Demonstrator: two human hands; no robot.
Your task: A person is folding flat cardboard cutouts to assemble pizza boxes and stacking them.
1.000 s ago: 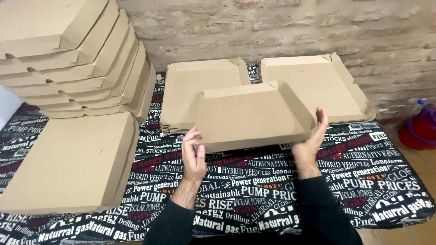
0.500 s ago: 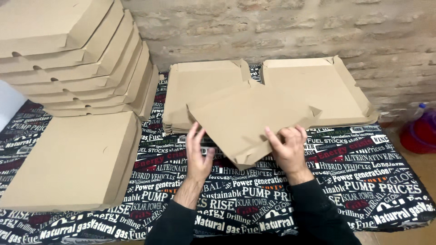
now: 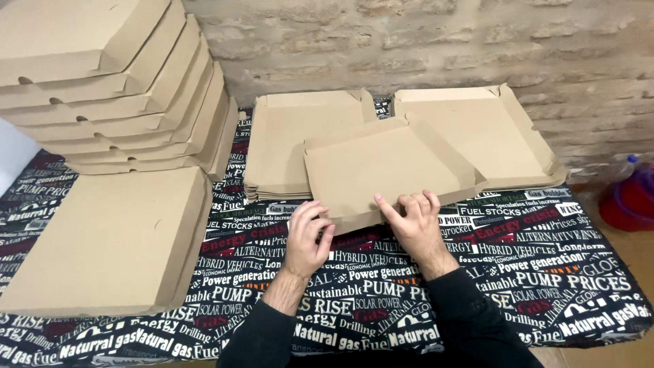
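A flat brown cardboard box blank [image 3: 385, 167] lies tilted on the table, partly over two stacks of unfolded blanks. My left hand [image 3: 308, 235] curls at its near left edge, fingertips on the front flap. My right hand [image 3: 413, 221] presses fingers down on the near edge of the same blank, right of centre. Both forearms wear black sleeves.
A stack of flat blanks [image 3: 289, 136] sits behind on the left and another [image 3: 490, 129] on the right. Folded closed boxes [image 3: 102, 75] pile high at far left, one more [image 3: 109, 242] lies flat in front. Printed black tablecloth [image 3: 545, 259], brick wall behind, red object [image 3: 630, 201] at right.
The blank was held up by both hands; it has come down flat onto the table, and both hands have shifted to its near edge.
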